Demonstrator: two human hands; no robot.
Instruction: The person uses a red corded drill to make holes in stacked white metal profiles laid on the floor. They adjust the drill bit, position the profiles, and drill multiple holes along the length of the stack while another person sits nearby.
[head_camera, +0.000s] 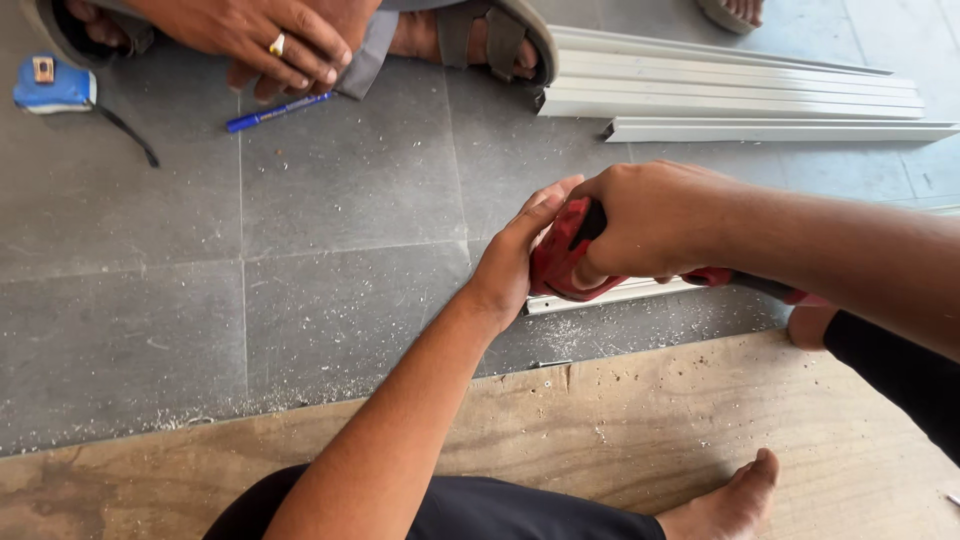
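The red power tool (562, 262) is the centre of this moment, and it sits on a short pale aluminium profile (610, 294) that lies on the grey tile floor (340, 200), just beyond the edge of the wooden board (620, 420). The right hand (650, 222) is closed fully around the top of the tool, the fingers wrapped over its body, probably to press it down on the metal. The left hand (515, 255) is on the near side of the tool, with the fingers straight and together, laid flat against its red housing; it does not grip but seems to steady the tool from the side. Fine metal dust lies on the floor near the tool and along the board edge. Behind the tool, further from the person, a bundle of long aluminium profiles (730, 85) rests on the floor. Far to the left of the tool, another person's hand (260, 40) with a ring rests near a blue pen (275, 111), and a blue tape measure (50, 85) lies beside a sandalled foot. Below the tool, on the board, the person's own bare foot (735, 500) is seen.
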